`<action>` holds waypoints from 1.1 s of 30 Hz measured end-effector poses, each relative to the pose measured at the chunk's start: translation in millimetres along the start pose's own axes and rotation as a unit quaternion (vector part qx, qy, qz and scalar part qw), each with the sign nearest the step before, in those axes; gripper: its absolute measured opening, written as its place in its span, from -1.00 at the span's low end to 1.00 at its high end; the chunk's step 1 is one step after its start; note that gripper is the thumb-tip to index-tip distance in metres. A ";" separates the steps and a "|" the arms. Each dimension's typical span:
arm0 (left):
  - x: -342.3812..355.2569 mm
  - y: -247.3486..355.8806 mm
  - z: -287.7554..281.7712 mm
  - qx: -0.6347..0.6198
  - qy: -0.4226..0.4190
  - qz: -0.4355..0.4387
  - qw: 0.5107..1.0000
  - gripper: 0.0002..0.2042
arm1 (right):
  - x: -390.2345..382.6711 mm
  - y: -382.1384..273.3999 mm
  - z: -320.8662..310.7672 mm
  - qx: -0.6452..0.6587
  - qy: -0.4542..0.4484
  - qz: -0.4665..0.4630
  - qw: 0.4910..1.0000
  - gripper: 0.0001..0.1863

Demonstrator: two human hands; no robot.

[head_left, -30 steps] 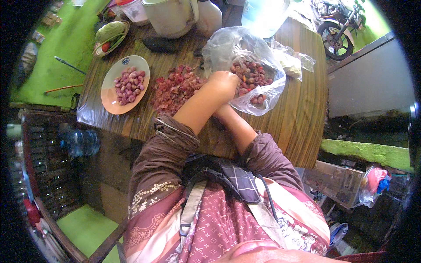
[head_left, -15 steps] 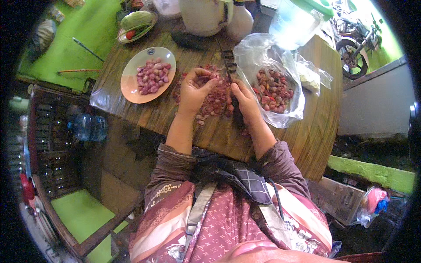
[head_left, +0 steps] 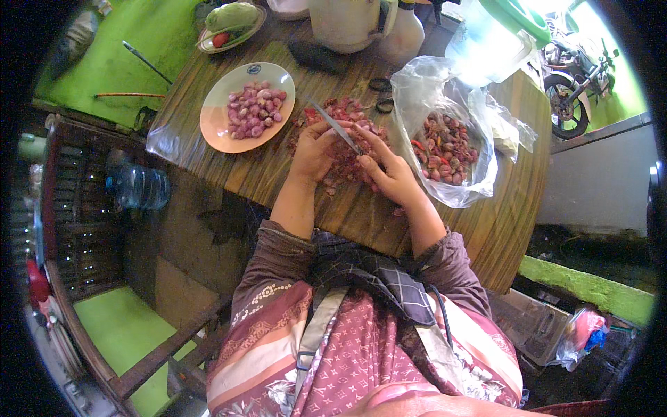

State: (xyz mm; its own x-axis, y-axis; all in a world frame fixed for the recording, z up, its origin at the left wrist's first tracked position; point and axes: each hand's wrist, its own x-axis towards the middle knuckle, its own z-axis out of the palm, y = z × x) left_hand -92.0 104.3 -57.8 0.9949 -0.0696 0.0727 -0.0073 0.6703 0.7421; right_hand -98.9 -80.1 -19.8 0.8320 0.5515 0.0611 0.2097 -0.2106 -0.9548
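Note:
Over a heap of reddish shallot skins (head_left: 353, 167) on the wooden table, my two hands are close together. My right hand (head_left: 391, 174) is closed round the handle of a knife (head_left: 332, 122), its blade slanting up and left across the fingertips of my left hand (head_left: 313, 154). The left fingers are curled in a pinch on a small shallot, mostly hidden by the fingers and blade. To the left, peeled pink shallots (head_left: 256, 111) lie on an oval plate (head_left: 215, 132). On the right, an open clear plastic bag (head_left: 417, 80) holds unpeeled shallots (head_left: 445, 149) with some red chillies.
At the back stand a large pale jug (head_left: 340, 28) and a plate of green vegetables (head_left: 231, 19) with a tomato. Dark scissors handles (head_left: 382, 95) lie behind the skins. A small bag with pale contents (head_left: 507, 132) sits right of the big bag. A motorcycle (head_left: 573, 90) stands beyond.
The knife has swung from pointing away, upright beside the left hand, to slanting left over its fingertips. My hands have come together. The whole view has shifted slightly.

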 end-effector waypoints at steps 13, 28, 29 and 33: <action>0.3 -4.7 8.3 -0.015 0.059 -0.030 0.998 -0.84 | 2.3 6.5 11.0 -0.009 0.100 0.021 0.995 -0.57; 1.7 -10.6 12.0 0.042 0.055 0.015 0.998 -0.81 | 2.1 3.8 -0.7 0.372 0.012 0.116 0.921 -0.50; 1.9 -11.1 11.5 0.036 0.058 0.018 0.998 -0.81 | 1.9 3.0 -0.9 0.361 0.003 0.117 0.925 -0.50; 1.5 -11.3 10.7 0.070 0.050 0.030 0.996 -0.82 | 1.7 2.3 2.0 0.338 0.007 0.102 0.936 -0.49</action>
State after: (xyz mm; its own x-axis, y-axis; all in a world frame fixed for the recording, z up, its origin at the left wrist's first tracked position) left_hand -91.5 88.7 -58.9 0.9973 0.0450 0.0582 -0.0734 0.5614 0.8243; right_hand -98.0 -78.1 -22.5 0.8273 0.5433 -0.1430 -0.3224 0.2507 -0.9128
